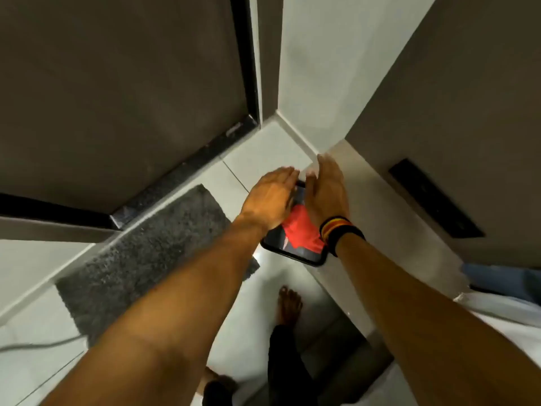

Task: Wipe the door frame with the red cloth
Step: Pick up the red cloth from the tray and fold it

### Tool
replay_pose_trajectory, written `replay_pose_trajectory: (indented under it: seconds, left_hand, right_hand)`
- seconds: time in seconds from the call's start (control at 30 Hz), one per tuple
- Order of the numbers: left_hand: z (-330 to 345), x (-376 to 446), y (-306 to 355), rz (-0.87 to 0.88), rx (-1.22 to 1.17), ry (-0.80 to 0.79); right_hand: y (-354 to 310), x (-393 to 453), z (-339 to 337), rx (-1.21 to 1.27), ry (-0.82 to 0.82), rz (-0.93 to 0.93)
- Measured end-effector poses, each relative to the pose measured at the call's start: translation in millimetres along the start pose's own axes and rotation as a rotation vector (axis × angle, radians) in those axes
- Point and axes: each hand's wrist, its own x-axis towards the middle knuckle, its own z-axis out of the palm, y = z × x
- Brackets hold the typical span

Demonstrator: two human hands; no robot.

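Observation:
Both of my arms reach forward over the floor. My left hand is flat, palm down, with its fingers straight. My right hand stands on edge beside it, fingers straight too, and a striped band is round the wrist. Beneath and between them is a black-edged phone, off the floor. A red patch like the red cloth shows on its face; whether it is cloth or a screen image is unclear. Thumbs and palms are hidden. The black door frame rises beyond, beside a brown door.
A grey shaggy mat lies on the pale tiled floor in front of the black threshold. A white wall corner stands ahead, and a brown panel with a black plate is at right. My bare foot is below.

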Motion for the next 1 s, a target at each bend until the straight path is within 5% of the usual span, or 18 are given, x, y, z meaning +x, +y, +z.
replay_pose_trajectory:
  seconds: [0.2,0.57,0.87,1.0]
  left_hand:
    - [87.5,18.5,-16.8,-0.301,-0.205,-0.225]
    - [165.8,53.1,-24.0,-0.520,-0.391,-0.182]
    - [105.4,36.3,-26.6,-0.663,-0.911,0.036]
    - [34.3,30.7,-33.8,-0.575,-1.048,0.161]
  right_hand:
    - [92.5,-7.3,69.3,-0.187,-0.313,0.302]
    - [153.2,8.9,112.2,-0.330,-0.304,0.332]
    - [100.5,18.9,60.8,0.050,-0.170,0.303]
    - [41.1,34.3,20.2,0.196,-0.151,0.202]
